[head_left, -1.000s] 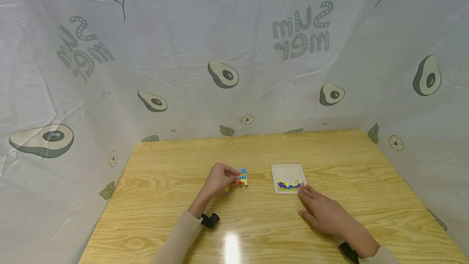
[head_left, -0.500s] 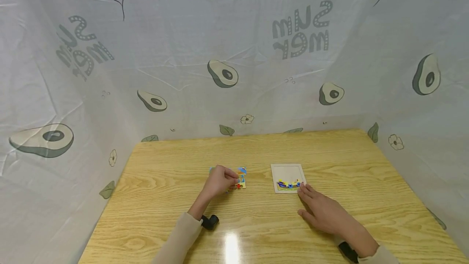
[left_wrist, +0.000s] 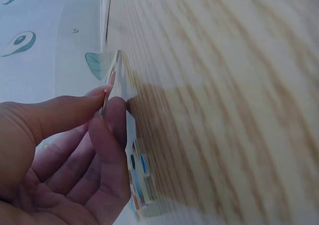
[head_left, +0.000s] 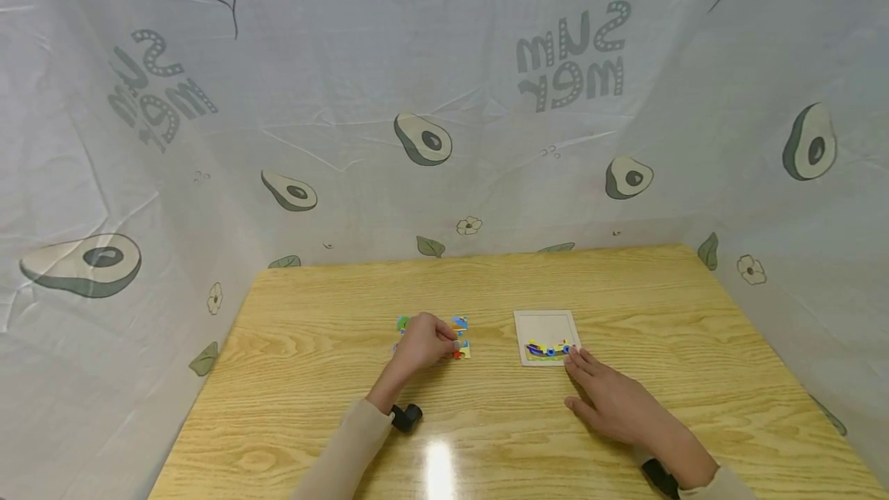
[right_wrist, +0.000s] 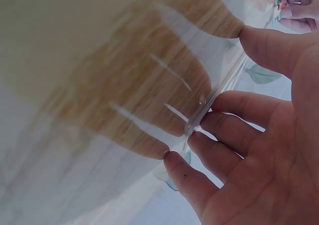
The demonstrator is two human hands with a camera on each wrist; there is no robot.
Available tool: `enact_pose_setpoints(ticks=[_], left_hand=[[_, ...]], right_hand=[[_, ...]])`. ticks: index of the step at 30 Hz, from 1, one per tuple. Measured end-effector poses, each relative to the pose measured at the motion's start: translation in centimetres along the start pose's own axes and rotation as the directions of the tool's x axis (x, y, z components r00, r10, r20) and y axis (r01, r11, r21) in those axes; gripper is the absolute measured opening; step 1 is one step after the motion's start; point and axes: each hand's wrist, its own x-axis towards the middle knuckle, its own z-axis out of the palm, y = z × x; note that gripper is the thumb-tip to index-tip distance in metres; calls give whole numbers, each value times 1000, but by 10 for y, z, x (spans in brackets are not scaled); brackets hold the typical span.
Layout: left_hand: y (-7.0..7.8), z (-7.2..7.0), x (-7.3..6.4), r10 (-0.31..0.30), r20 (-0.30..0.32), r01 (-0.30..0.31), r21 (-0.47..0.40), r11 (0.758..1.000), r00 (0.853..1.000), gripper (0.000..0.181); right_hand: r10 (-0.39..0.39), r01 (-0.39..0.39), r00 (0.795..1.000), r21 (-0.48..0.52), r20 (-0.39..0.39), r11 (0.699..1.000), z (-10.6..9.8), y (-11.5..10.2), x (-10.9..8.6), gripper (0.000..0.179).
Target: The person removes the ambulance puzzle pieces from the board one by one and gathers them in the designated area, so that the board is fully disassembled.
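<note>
My left hand (head_left: 419,344) pinches a thin jigsaw puzzle piece (left_wrist: 113,76) between thumb and fingers, close over the table. The piece shows yellow and red (head_left: 461,352) in the head view, its left part hidden by the fingers. Loose puzzle pieces lie around that hand: a green one (head_left: 403,322) behind it to the left and a blue and orange one (head_left: 460,322) behind it to the right. My right hand (head_left: 614,403) rests with extended fingers at the lower right corner of a square white puzzle tray (head_left: 545,324). A yellow and blue strip of picture (head_left: 549,351) fills the tray's near edge.
The wooden table (head_left: 312,376) ends at a pale curtain (head_left: 347,176) printed with avocados, which hangs behind it and at both sides. Black wrist straps with camera mounts (head_left: 406,417) sit on both wrists. More puzzle pieces (left_wrist: 142,177) lie under the left hand.
The left hand has shifted slightly right, and the piece between its fingers has turned and come lower and nearer. The right hand and the tray have stayed in place.
</note>
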Motion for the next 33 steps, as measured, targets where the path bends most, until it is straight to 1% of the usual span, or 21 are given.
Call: enact_pose_setpoints(ticks=[4,9,13,20,24,31,33], left_hand=[[4,2,1,8,-8,-7,33,999,1000,6],[5,3,3,15,-7,-14,63,998,1000,5],[5,3,5,37,-14,-35,106,994,999,6],[7,4,6,55,-28,-48,222,974,998,7],[7,6,7,71,-43,-57,271,961,997,10],[9,8,7,56,-55,-38,288,957,997,13],[10,8,7,60,-57,-41,288,957,997,12]], right_hand=[[-6,6,1000,-3,-15,1000,0,-1,0,63],[-9,9,1000,-6,-21,1000,0,0,-1,63],[-17,17,1000,-11,-26,1000,1,0,-1,63],[-17,17,1000,-12,-25,1000,1,1,-1,63],[-19,19,1000,-8,-21,1000,1,1,-1,64],[-16,16,1000,-11,-22,1000,1,1,-1,63],[-15,14,1000,-9,-21,1000,0,1,-1,63]])
